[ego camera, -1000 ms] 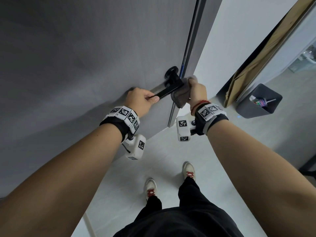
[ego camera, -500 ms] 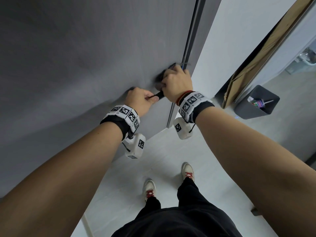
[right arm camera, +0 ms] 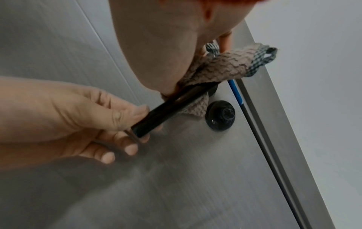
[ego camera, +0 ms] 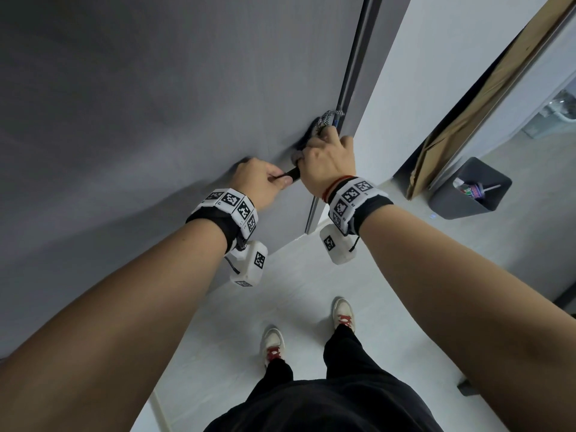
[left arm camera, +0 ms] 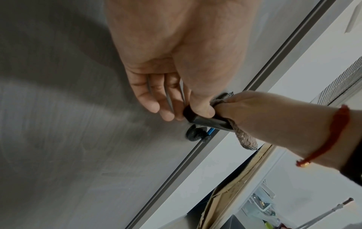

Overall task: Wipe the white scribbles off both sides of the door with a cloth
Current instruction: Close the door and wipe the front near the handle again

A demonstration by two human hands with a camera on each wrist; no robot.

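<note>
The cloth point(right arm camera: 221, 68), a greyish-brown waffle weave with a checked hem loop, is bunched under the right hand point(ego camera: 327, 160), whose curled fingers hold it against the inner end of the black lever handle point(right arm camera: 168, 108) on the grey door point(ego camera: 140, 104). Part of the cloth drapes over the top of the lever and a corner hangs below it, just beside the round black lock knob point(right arm camera: 220, 115) near the door's edge. The left hand point(ego camera: 261, 182) grips the free end of the same lever, thumb on top and fingers curled beneath it, so the two hands sit nearly touching along the handle. A short blue strip point(right arm camera: 235, 91) shows at the door's edge next to the knob. A red string bracelet point(left arm camera: 333, 136) circles the right wrist, and both wrists carry white bands printed with black square marker codes point(ego camera: 232, 204); no words can be read on them. On the pale floor point(ego camera: 311, 291) to the right stands a dark grey bin point(ego camera: 467, 188) holding small packaging whose print is too small to read, beside leaning cardboard point(ego camera: 467, 98). No white scribbles can be made out on the door face in these views.
</note>
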